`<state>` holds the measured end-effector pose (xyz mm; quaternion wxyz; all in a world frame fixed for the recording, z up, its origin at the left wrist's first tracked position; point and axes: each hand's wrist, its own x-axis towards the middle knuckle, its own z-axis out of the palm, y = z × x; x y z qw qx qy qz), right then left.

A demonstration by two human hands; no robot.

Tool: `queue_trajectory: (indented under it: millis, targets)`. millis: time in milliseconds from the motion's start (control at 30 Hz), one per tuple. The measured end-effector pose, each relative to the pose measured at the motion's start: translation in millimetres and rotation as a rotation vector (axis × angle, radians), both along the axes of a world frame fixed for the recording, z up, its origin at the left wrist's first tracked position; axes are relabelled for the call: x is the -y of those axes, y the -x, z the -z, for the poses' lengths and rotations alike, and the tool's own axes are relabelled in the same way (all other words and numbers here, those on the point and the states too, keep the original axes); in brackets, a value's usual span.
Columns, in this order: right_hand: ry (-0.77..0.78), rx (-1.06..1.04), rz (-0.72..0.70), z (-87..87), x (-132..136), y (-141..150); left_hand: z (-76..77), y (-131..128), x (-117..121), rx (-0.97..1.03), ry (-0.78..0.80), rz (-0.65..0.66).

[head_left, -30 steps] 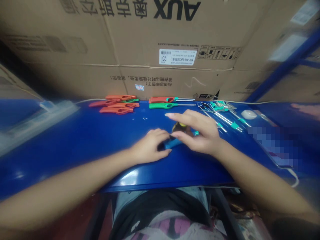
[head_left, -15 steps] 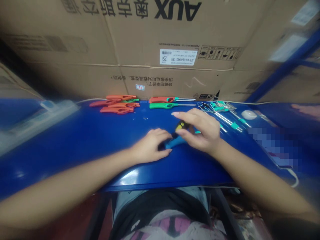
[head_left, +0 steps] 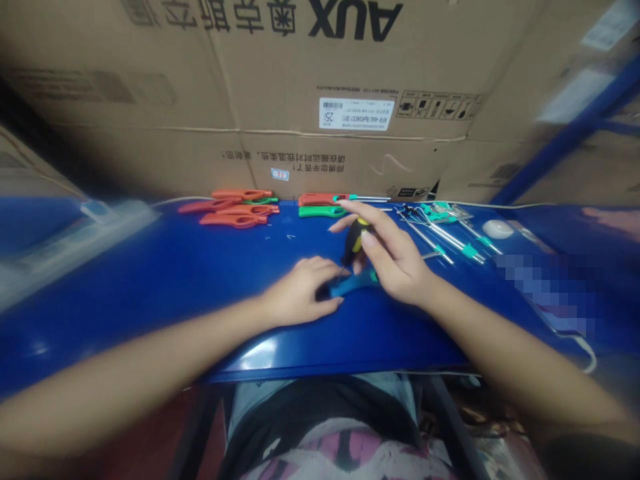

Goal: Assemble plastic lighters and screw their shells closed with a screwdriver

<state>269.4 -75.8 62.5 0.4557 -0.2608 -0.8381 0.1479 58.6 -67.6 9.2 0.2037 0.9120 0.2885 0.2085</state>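
My left hand (head_left: 305, 293) is closed around the near end of a blue lighter (head_left: 350, 285), which rests on the blue table (head_left: 165, 287). A teal part shows at the lighter's far end, beside my right wrist. In my right hand (head_left: 395, 260) is a black and yellow screwdriver (head_left: 356, 240), gripped by its handle between thumb and fingers. The thin shaft slants down to the lighter by my left fingertips; where its tip sits is hidden.
Several orange lighter bodies (head_left: 235, 219) lie at the back left. A green lighter (head_left: 320, 211) and a red one (head_left: 320, 199) lie behind my hands. Metal lighter tubes with teal parts (head_left: 450, 233) are piled right, near a white rounded object (head_left: 498, 229). Cardboard (head_left: 280, 80) stands behind.
My right hand has shifted its fingers on the screwdriver, and the handle now stands higher and more upright. My left hand and the blue lighter have stayed in place.
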Motion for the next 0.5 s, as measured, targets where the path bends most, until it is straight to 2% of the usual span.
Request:
queue_trajectory:
  millis: [67, 167, 233, 300, 400, 433, 500]
  targets:
    - [0.049, -0.010, -0.008, 0.7, -0.2, 0.4, 0.3, 0.0, -0.2, -0.005, -0.004, -0.003]
    - [-0.176, 0.023, 0.114, -0.9, -1.3, -2.5, 1.2, 0.3, -0.6, -0.001, -0.011, 0.003]
    - [-0.299, 0.051, 0.142, -2.6, -1.1, -4.2, 1.2, 0.4, -0.5, 0.005, -0.012, 0.001]
    - [-0.246, 0.048, 0.099, -3.0, -0.1, -3.8, 0.5, 0.4, -0.3, 0.000, -0.012, 0.000]
    - [-0.054, -0.005, 0.047, -0.2, 0.9, -1.0, -0.4, 0.3, 0.0, -0.010, -0.013, 0.000]
    - [-0.045, -0.014, 0.061, 0.9, 0.6, -0.5, -0.5, 0.3, -0.1, -0.013, -0.013, -0.001]
    - [-0.151, -0.006, 0.138, 1.8, -0.6, -1.2, -0.1, 0.3, -0.3, -0.015, -0.008, -0.004]
